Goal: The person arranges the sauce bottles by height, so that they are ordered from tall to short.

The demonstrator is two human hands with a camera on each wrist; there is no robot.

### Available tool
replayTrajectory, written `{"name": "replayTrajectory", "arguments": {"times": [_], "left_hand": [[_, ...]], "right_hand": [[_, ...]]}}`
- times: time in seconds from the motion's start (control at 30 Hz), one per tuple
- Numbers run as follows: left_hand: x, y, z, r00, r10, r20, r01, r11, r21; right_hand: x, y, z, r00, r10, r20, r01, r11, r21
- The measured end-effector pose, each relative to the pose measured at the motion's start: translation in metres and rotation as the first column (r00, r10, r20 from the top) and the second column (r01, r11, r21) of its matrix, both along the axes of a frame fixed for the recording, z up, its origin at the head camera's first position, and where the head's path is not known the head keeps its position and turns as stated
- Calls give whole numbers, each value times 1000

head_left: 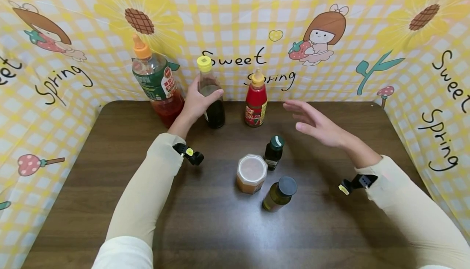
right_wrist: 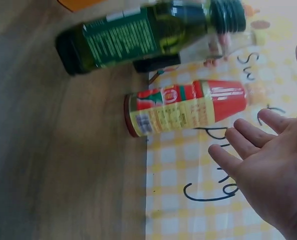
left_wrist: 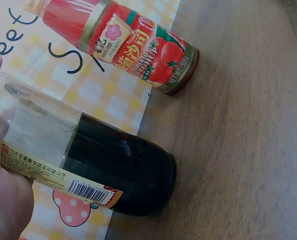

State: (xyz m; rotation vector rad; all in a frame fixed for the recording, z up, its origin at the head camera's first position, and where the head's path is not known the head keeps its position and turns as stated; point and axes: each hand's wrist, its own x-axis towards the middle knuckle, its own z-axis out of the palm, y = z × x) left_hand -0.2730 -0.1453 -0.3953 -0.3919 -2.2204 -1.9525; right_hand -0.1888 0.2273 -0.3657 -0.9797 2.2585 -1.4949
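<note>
My left hand [head_left: 194, 103] holds a yellow-capped bottle of dark liquid [head_left: 216, 114], thumb on one side and fingers round the other. In the left wrist view that bottle [left_wrist: 118, 160] shows its dark lower half and a barcode label, its base at the tabletop. To its right stands a red ketchup bottle [head_left: 256, 105] with a yellow nozzle cap. My right hand [head_left: 317, 126] is raised to the right of the ketchup, fingers extended and nothing held. In the right wrist view its fingers [right_wrist: 248, 142] are spread beside the ketchup bottle [right_wrist: 178, 110].
A large orange-capped bottle of red sauce [head_left: 161, 81] stands left of my left hand. Nearer me are a small green-capped bottle [head_left: 273, 152], a jar with a pale lid [head_left: 251, 175] and a dark-lidded jar [head_left: 279, 195]. A checked cloth [head_left: 227, 20] hangs behind the brown table [head_left: 205, 220].
</note>
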Motion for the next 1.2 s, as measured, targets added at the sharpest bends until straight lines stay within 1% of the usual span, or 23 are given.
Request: {"name": "replayTrajectory", "arguments": {"times": [0.13, 0.23, 0.33, 0.5, 0.63, 0.8, 0.97, 1.07, 1.2], "left_hand": [[0, 0, -1, 1000, -3, -3, 3, 1000, 4], [0, 0, -1, 1000, -3, -7, 3, 1000, 10], [0, 0, -1, 1000, 0, -6, 0, 1000, 12], [1, 0, 0, 1000, 6, -7, -6, 1000, 1], [1, 1, 1, 1000, 10, -14, -10, 1000, -7], [0, 1, 0, 1000, 4, -14, -4, 1000, 5], [0, 1, 0, 1000, 1, -10, -1, 1000, 11], [1, 1, 0, 1000, 3, -10, -3, 1000, 8], [1, 1, 0, 1000, 5, -10, -5, 1000, 7]], "right_hand": [[20, 9, 0, 998, 36, -48, -37, 999, -16], [34, 15, 0, 994, 55, -99, -60, 997, -52], [49, 19, 0, 989, 69, -132, -81, 993, -87], [73, 17, 3, 980, 97, -174, -123, 982, -145], [88, 11, 5, 970, 138, -201, -175, 968, -178], [102, 3, 4, 956, 210, -204, -248, 951, -183], [111, -9, 0, 937, 297, -184, -330, 924, -192], [114, -15, -4, 930, 330, -159, -357, 914, -192], [118, -21, -10, 928, 354, -119, -371, 909, -188]]}}
